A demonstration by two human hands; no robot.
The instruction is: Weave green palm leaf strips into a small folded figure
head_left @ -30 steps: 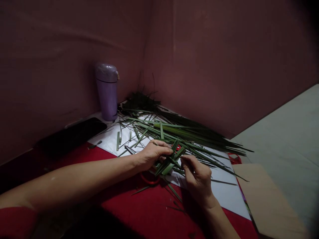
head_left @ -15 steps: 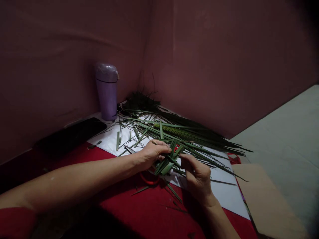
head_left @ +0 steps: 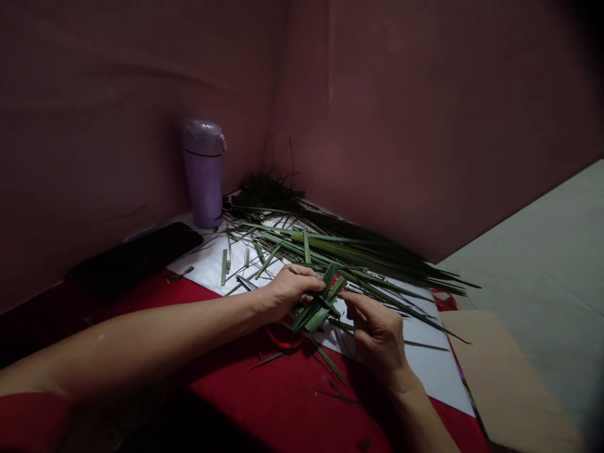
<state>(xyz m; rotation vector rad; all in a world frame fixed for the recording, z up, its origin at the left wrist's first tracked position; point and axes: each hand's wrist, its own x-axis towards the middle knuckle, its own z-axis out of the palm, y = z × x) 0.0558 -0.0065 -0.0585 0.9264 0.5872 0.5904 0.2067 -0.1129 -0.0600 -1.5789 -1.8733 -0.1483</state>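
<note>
Between my hands is a small piece of crossed, folded green leaf strips (head_left: 319, 309), held a little above the table. My left hand (head_left: 296, 290) pinches its left side between thumb and fingers. From the right, my right hand (head_left: 375, 327) has its fingers curled and thumb and forefinger together at the piece's right edge; whether a strip lies between those fingertips is too small to make out. Under the hands, partly hidden, are the red handles (head_left: 285, 338) of what look like scissors, with a blade tip (head_left: 246, 283) left of my left hand.
Long green leaves (head_left: 358, 248) lie heaped on a white sheet (head_left: 419, 371) over a red cloth (head_left: 264, 402). A purple tumbler (head_left: 205, 182) stands at the back left beside a dark flat object (head_left: 136, 255). Pink walls rise behind; brown cardboard (head_left: 509, 377) lies at right.
My right hand has shifted slightly to the right, its fingertips still by the piece's edge. My left hand keeps the same grip on the leaf piece.
</note>
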